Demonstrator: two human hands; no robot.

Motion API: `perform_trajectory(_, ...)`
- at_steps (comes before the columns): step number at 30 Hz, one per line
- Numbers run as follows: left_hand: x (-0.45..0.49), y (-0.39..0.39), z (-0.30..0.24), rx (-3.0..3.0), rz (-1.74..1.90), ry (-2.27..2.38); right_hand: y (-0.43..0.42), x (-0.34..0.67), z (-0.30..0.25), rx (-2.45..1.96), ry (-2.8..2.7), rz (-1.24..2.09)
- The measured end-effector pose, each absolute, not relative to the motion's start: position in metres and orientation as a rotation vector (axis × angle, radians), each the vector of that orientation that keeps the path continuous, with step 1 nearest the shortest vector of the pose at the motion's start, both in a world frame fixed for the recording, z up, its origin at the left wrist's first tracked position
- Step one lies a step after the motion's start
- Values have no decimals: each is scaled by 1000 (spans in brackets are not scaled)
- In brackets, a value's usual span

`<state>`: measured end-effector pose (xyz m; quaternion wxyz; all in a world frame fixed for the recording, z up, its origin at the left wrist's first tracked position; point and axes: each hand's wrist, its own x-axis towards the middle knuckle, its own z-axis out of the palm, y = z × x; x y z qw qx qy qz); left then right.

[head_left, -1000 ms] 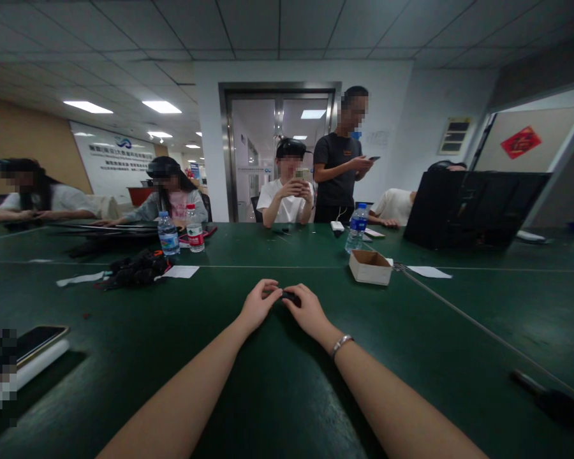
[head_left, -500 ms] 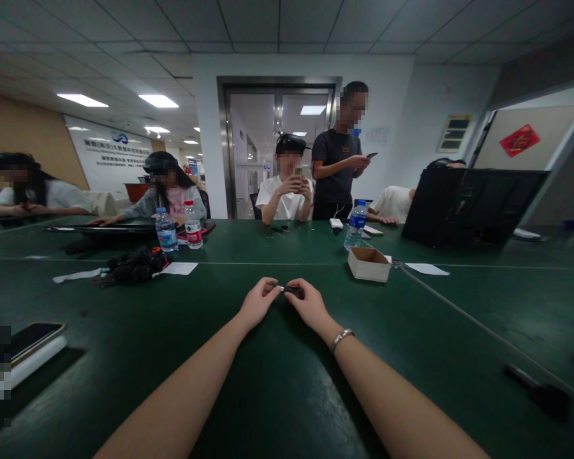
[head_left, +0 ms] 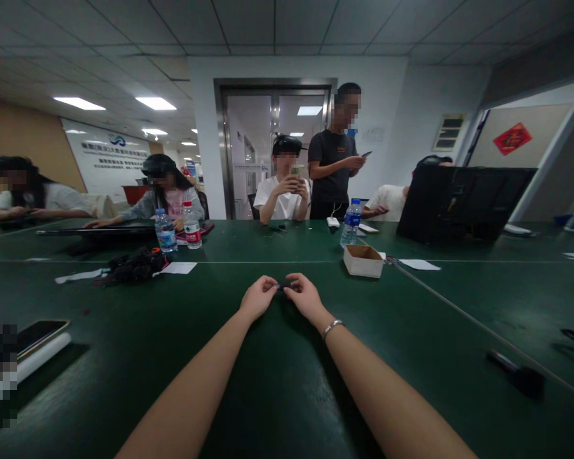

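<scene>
Over the middle of the green table point(head_left: 287, 395), my two hands meet at a small dark stick-shaped object point(head_left: 282, 287). My left hand point(head_left: 257, 299) pinches its left end between thumb and fingers. At the other end, the thumb and fingers of my right hand point(head_left: 309, 297) close around it, and a silver bracelet point(head_left: 333, 327) circles that wrist. Fingers cover most of the object, so its exact kind is not clear.
Ahead to the right stands an open cardboard box point(head_left: 363, 266), with a water bottle point(head_left: 351, 224) behind it. A dark brush-like thing point(head_left: 519, 375) lies right. Black cables point(head_left: 136, 264) and stacked phone-like things point(head_left: 43, 347) are left. Several people sit or stand beyond.
A bright silvery bit by my left fingertips no longer shows, and less of the dark object is visible between the hands. The hands stay close together; the camera view has shifted slightly.
</scene>
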<state>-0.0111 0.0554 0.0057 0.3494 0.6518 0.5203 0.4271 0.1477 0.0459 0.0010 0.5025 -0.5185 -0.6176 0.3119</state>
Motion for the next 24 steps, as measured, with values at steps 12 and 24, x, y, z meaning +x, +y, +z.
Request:
perform_trajectory(12, -6, 58, 3, 1700, 1184, 1316, 44, 159, 13, -1081, -1392, 1124)
perform_trajectory(24, -5, 54, 7, 1785, 1114, 1258, 48, 163, 6, -1031, -1381, 1124)
